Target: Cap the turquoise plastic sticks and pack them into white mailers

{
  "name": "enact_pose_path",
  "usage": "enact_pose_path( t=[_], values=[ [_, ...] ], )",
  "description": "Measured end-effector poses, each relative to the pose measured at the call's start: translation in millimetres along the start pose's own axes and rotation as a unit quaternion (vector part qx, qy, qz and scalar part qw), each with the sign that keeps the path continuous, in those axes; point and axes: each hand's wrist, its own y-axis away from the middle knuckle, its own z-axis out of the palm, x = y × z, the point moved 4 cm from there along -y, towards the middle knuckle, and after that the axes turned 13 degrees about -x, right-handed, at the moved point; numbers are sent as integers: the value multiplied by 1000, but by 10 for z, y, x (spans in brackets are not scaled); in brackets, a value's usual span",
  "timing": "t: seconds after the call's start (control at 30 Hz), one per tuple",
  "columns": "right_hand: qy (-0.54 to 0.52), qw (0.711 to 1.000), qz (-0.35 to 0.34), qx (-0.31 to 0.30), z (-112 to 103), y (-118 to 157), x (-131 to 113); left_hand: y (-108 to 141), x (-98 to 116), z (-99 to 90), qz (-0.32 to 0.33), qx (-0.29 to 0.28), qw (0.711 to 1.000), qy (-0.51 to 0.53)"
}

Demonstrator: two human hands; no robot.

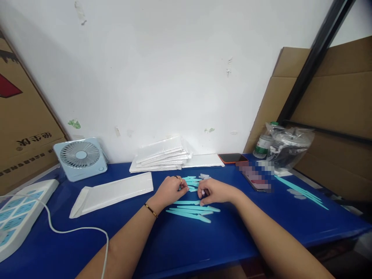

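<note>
My left hand (171, 190) is closed in a pinch over the blue table (180, 252). What its fingertips hold, if anything, is hidden. Across from it, my right hand (216, 190) curls around a small pale cap (204, 192), partly covered by the fingers. One fingertip of that hand meets the end of a teal eyebrow razor (186, 202). Several more teal razors (188, 215) lie fanned out just below both hands. Behind and between the hands is another group of teal razors (192, 179), with loose pale caps (204, 176) beside it.
White padded envelopes (159, 155) are stacked against the wall; a single envelope (116, 193) lies left. A fan (80, 157), power strip (23, 217) and white cable (78, 228) stand left. Right are two phones (232, 158), a bottle (262, 145), a plastic bag (289, 149) and teal razors (302, 192).
</note>
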Motion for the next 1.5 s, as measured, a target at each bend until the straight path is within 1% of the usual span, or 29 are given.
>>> enact_pose_path(
  t=[0.03, 0.1, 0.17, 0.23, 0.3, 0.43, 0.53, 0.63, 0.73, 0.8, 0.83, 0.87, 0.93, 1.0, 1.03, 1.07, 1.1, 1.13, 1.23, 1.3, 1.33, 1.4, 1.5],
  values=[
    [4, 1000, 3, -6, 24, -15, -9, 6, 25, 6, 8, -9, 1000, -1],
    [7, 1000, 6, 7, 31, -29, -2, 17, 62, 26, 32, -30, 999, 1],
    [2, 999, 12, 39, -3, -23, 28, 21, 82, 52, 56, -50, 997, 4],
    [-12, 996, 27, 78, -56, -7, 75, 13, 82, 69, 60, -60, 996, -3],
    [-30, 993, 43, 108, -102, 9, 134, -6, 71, 61, 43, -45, 998, -28],
    [-65, 985, 59, 149, -170, 32, 288, -56, 41, 2, 13, 16, 995, -102],
    [-85, 976, 87, 181, -219, 57, 452, -80, -38, -38, -13, 47, 989, -138],
    [-72, 964, 130, 221, -266, 80, 604, -91, -147, -52, -32, 61, 989, -131],
    [-46, 958, 149, 239, -294, 97, 639, -100, -226, -13, -31, 53, 993, -102],
    [-50, 963, 136, 226, -298, 118, 575, -101, -253, 29, -24, 51, 995, -78],
    [-62, 969, 121, 206, -291, 131, 520, -100, -261, 51, -18, 51, 996, -65],
    [-78, 977, 102, 172, -274, 142, 453, -98, -267, 73, -12, 50, 997, -52],
    [-107, 990, 67, 66, -205, 162, 308, -95, -279, 121, -3, 37, 999, -35],
    [-110, 991, 58, -48, -112, 184, 196, -96, -292, 159, 1, 17, 999, -27],
    [-103, 989, 63, -89, -71, 193, 165, -97, -296, 169, 3, 9, 1000, -25],
    [-93, 987, 70, -113, -42, 197, 150, -97, -296, 173, 5, 4, 1000, -23],
    [-80, 987, 76, -120, -24, 195, 148, -96, -292, 166, 5, 4, 1000, -21],
    [-64, 988, 79, -114, -16, 187, 154, -91, -284, 149, 1, 11, 1000, -19],
    [-18, 994, 82, -76, -14, 147, 185, -57, -210, 55, -9, 50, 999, -1],
    [3, 996, 75, -52, -17, 120, 185, -24, -113, -4, 0, 64, 998, 16],
    [11, 997, 68, -41, -18, 110, 175, -9, -53, -17, 8, 58, 998, 20],
    [28, 998, 59, -13, -33, 97, 145, 14, 67, -7, 24, 25, 999, 10],
    [49, 996, 63, 27, -63, 92, 119, 29, 199, 81, 41, -36, 998, -16]
  ],
)
